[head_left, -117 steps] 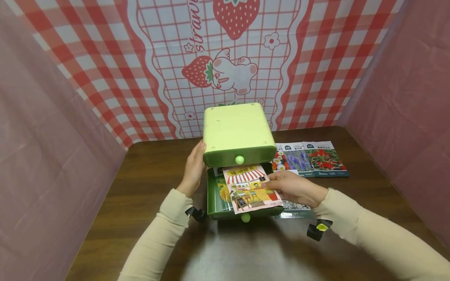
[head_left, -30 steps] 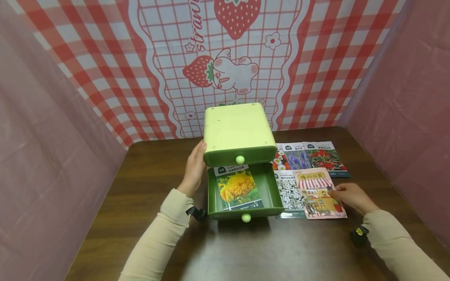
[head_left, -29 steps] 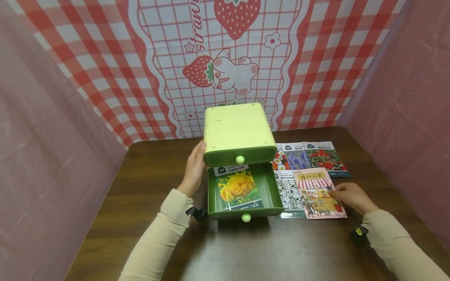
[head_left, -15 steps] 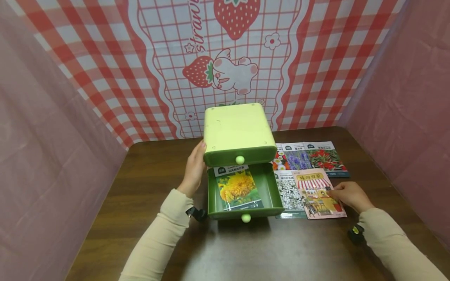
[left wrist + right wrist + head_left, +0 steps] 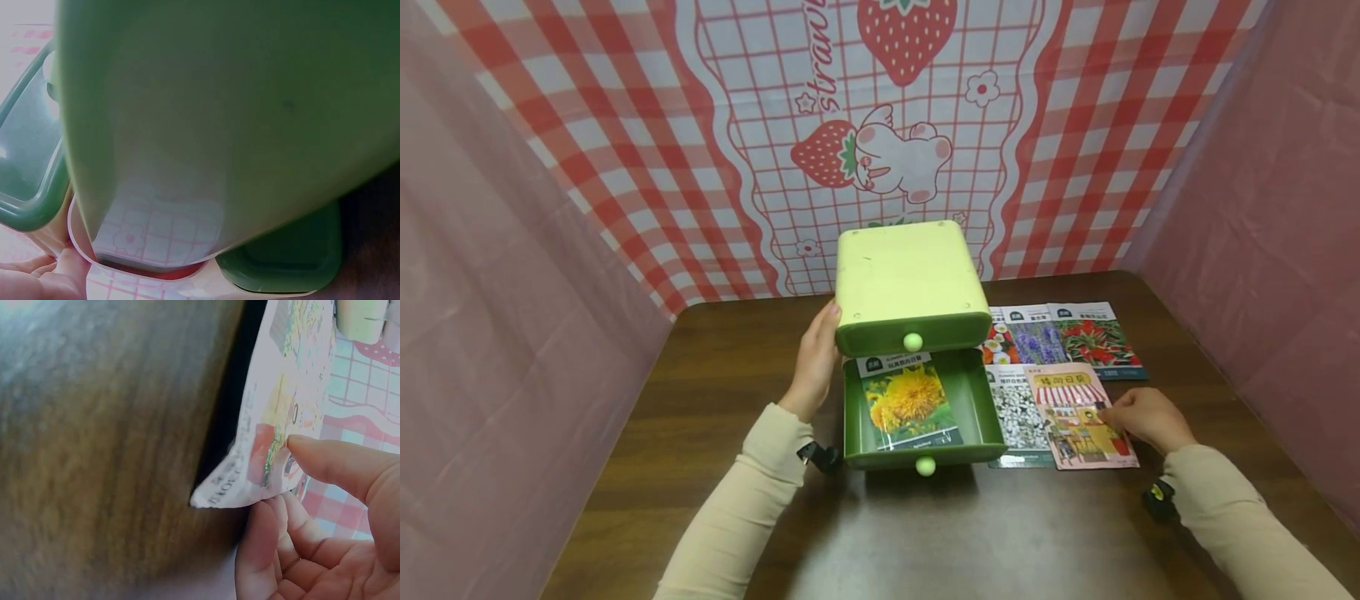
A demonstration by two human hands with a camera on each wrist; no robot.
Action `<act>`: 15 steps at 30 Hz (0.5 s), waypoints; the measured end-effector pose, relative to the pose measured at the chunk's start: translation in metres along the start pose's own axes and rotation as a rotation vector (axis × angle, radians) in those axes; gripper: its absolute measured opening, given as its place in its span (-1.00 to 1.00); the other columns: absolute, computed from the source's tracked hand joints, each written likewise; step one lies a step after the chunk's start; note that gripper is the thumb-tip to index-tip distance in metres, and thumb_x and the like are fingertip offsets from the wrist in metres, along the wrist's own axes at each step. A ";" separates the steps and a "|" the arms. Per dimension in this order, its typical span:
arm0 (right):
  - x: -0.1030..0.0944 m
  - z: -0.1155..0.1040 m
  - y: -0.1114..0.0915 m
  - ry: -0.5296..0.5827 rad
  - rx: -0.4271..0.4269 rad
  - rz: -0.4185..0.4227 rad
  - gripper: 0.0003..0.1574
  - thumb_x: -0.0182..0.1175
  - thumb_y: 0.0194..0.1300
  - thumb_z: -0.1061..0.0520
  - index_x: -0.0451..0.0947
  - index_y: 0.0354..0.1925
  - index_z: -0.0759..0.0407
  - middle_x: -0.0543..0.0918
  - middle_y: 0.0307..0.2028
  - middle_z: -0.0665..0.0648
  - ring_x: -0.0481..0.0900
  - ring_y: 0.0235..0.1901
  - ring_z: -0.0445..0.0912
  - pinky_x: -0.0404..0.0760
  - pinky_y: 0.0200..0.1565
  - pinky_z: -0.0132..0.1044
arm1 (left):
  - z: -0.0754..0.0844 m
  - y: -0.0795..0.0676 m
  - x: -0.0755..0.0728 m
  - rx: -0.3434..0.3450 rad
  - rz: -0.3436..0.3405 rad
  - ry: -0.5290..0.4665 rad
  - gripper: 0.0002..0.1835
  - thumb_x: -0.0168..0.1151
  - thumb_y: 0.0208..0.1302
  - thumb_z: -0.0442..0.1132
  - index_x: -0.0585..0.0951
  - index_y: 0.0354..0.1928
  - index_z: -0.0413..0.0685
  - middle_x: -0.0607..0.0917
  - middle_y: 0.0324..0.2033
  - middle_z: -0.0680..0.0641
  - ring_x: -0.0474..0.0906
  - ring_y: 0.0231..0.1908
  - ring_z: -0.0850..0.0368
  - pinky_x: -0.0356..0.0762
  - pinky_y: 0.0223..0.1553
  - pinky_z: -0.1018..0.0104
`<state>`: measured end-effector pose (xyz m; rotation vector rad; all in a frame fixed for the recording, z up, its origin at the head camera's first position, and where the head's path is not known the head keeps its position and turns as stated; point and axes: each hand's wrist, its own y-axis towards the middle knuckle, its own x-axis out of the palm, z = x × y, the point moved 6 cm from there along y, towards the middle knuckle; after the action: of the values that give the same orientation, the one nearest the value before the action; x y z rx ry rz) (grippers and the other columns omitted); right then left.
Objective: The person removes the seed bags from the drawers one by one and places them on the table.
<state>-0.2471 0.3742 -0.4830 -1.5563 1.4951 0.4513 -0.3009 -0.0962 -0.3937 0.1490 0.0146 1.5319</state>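
Note:
My left hand (image 5: 814,358) rests along the left side of a light-green two-drawer cabinet (image 5: 910,267); its fingers (image 5: 72,265) lie against the wall in the left wrist view. The upper drawer (image 5: 880,340) is closed, and the lower drawer (image 5: 977,452) is pulled out. Inside it lies a yellow-flower seed packet (image 5: 913,400). Right of the cabinet, my right hand (image 5: 1153,417) pinches the right edge of a pink seed packet (image 5: 1082,417) with a striped awning picture. This packet overlaps a white-flower seed packet (image 5: 1017,417). In the right wrist view, the pink packet's lower corner bends up.
Behind the pink packet lie a red-flower packet (image 5: 1093,342), a purple-flower packet (image 5: 1037,340) and another partly hidden by the cabinet. The brown wooden table (image 5: 715,375) reaches a red-checked cloth (image 5: 625,167) at the back; pink curtains (image 5: 497,292) hang at both sides.
My right hand has carried the pink packet from over the lower drawer to the right, beside the white-flower packet, uncovering the yellow-flower packet. My left hand stays at the cabinet.

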 end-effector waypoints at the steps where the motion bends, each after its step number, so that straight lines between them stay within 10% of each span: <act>1: 0.000 0.000 0.000 0.003 -0.001 0.001 -0.52 0.28 0.21 -0.04 0.50 -0.27 0.41 0.56 -0.46 0.14 0.48 -0.43 -0.04 0.43 -0.48 -0.29 | 0.000 0.000 0.000 0.000 0.000 -0.001 -0.40 -0.16 0.52 0.13 0.26 0.47 0.06 0.36 0.40 -0.05 0.45 0.26 -0.03 0.52 0.25 0.02; 15: -0.019 -0.016 0.000 0.207 -0.091 0.051 -0.33 0.05 0.43 -0.08 0.41 0.03 0.58 0.59 -0.38 0.13 0.55 -0.45 -0.16 0.65 -0.42 -0.30 | -0.001 0.000 0.000 -0.009 0.015 0.001 -0.40 -0.14 0.51 0.13 0.26 0.47 0.05 0.36 0.41 -0.04 0.42 0.30 0.00 0.47 0.30 0.06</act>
<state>-0.2561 0.3728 -0.4599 -1.6803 1.6956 0.4019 -0.3012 -0.0966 -0.3945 0.1416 0.0068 1.5469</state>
